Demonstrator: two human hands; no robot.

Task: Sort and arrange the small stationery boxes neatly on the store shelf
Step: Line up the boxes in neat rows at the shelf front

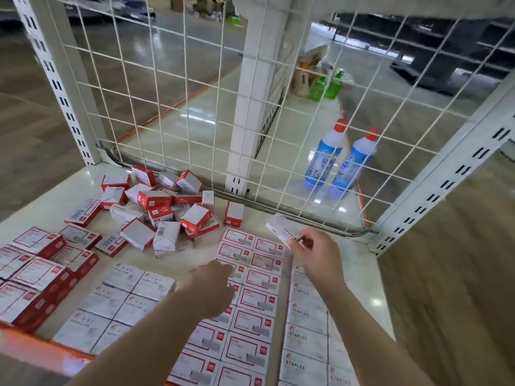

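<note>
My right hand (309, 247) is pinching one staples box (281, 230) near the shelf's (348, 247) back edge; my left hand (214, 285) is resting relaxed on red-framed boxes (250, 277), hiding some.

Shelf (328, 240): pale, glossy board with an orange front edge.
Back left: loose heap of red-and-white boxes (164, 207), tumbled at all angles.
Left front: red-sided boxes (36, 274) in stacks.
Centre left: white paper-clip boxes (119, 299) flat in rows, touching.
Centre: red-framed boxes (250, 296) flat in two columns.
Right: white staples boxes (305, 321) in a column.
</note>
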